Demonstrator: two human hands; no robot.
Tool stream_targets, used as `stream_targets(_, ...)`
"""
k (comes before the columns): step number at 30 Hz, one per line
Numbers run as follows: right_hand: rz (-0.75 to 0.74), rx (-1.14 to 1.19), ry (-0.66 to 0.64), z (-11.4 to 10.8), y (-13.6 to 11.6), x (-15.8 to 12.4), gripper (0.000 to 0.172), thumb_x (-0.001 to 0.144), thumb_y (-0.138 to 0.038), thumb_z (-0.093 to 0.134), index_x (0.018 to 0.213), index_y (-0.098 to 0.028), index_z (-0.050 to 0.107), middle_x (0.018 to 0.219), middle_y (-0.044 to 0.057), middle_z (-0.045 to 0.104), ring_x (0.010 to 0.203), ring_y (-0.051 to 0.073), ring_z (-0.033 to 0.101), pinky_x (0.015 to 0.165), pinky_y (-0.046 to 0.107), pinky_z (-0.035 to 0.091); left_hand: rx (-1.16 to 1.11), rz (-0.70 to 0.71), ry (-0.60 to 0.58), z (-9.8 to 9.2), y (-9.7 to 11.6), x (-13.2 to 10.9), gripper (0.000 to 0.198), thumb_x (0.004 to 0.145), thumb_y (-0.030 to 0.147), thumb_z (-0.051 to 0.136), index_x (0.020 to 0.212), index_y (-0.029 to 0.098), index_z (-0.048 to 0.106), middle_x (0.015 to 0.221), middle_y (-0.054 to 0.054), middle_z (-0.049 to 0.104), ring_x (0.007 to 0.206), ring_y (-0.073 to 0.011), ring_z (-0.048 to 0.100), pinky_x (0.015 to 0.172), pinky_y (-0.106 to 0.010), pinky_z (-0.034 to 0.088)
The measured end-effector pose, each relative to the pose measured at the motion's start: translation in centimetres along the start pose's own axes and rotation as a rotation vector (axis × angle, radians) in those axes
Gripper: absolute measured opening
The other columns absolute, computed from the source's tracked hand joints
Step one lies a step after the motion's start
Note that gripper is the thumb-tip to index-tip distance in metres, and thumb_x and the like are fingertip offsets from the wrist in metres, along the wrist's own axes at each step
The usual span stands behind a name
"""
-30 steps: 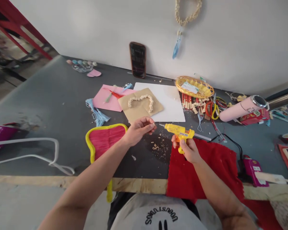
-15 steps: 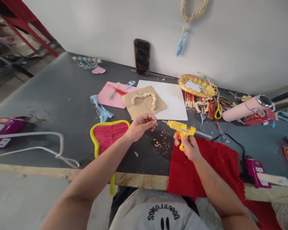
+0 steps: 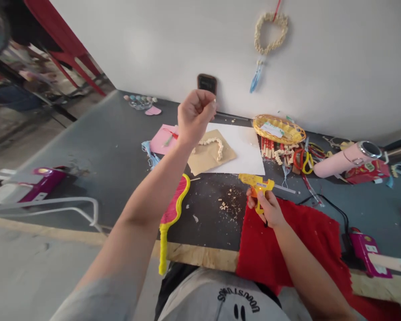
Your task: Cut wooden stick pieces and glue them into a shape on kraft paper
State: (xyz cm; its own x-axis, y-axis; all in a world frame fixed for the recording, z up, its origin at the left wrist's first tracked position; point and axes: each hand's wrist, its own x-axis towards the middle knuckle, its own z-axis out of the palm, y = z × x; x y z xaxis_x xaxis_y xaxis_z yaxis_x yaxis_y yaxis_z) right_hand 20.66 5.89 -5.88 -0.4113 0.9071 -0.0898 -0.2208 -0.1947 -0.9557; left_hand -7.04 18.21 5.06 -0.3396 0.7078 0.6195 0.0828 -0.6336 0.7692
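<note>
My left hand (image 3: 196, 113) is raised in front of the dark phone (image 3: 207, 84), thumb and finger pinched together; a tiny pale bit shows at the fingertips, too small to name. Wrapped round the handle of a yellow glue gun (image 3: 256, 183), my right hand (image 3: 267, 207) stays low over the red cloth (image 3: 294, 232). The gun's nozzle points left. Beyond it, a curved string of small cream pieces (image 3: 219, 149) lies on brown paper (image 3: 200, 162), partly covered by my left forearm. Small cream bits (image 3: 223, 205) are scattered on the dark table left of the glue gun.
A heart-shaped cream wreath (image 3: 256, 38) with a blue tassel hangs on the wall. At the right are a wicker basket (image 3: 259, 133), scissors (image 3: 308, 164) and a pink flask (image 3: 345, 159). A yellow-edged pink fan (image 3: 179, 205) lies under my left arm. White sheet (image 3: 250, 154) behind.
My left hand has risen from near the glue gun's nozzle to in front of the phone. My right hand keeps hold of the glue gun. The view has shifted, showing more of the wall wreath.
</note>
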Motion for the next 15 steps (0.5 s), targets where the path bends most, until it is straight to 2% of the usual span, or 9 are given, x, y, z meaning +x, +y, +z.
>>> stream_targets(5,0.034,0.069,0.017,-0.2,0.5,0.4,0.034,0.084,-0.054,0.065,0.094,-0.022,0.064,0.091,0.005,0.065,0.058,0.010,0.050,0.054,0.028,0.047,0.022,0.054,0.053,0.9,-0.4,1.1,0.010,0.080,0.021,0.071,0.088,0.020,0.064,0.072,0.001,0.060,0.064,-0.0108,0.061,0.059,-0.024,0.049)
stream_targets(8,0.049,0.092,0.002,-0.4,0.9,0.6,0.032,0.086,-0.053,0.064,0.095,-0.023,0.064,0.092,0.005,0.065,0.058,0.010,0.051,0.055,0.028,0.048,0.000,0.125,0.118,0.9,0.0,1.2,0.011,0.080,0.024,0.073,0.086,0.020,0.065,0.071,0.001,0.061,0.061,-0.0098,0.059,0.057,-0.024,0.049)
stream_targets(11,0.075,0.121,-0.013,-0.6,1.0,0.7,0.030,0.087,-0.052,0.064,0.095,-0.023,0.065,0.092,0.004,0.064,0.058,0.009,0.051,0.057,0.028,0.049,-0.034,0.240,0.154,0.7,0.4,0.9,0.012,0.080,0.029,0.074,0.086,0.021,0.067,0.072,0.000,0.064,0.060,-0.0094,0.060,0.056,-0.023,0.048)
stream_targets(15,0.110,0.188,-0.014,-0.6,0.8,0.7,0.026,0.086,-0.048,0.066,0.097,-0.025,0.066,0.094,0.003,0.064,0.060,0.008,0.053,0.058,0.026,0.048,-0.027,0.226,0.142,0.5,0.2,-0.4,0.013,0.081,0.031,0.075,0.086,0.022,0.069,0.072,0.000,0.067,0.060,-0.0093,0.061,0.056,-0.023,0.049)
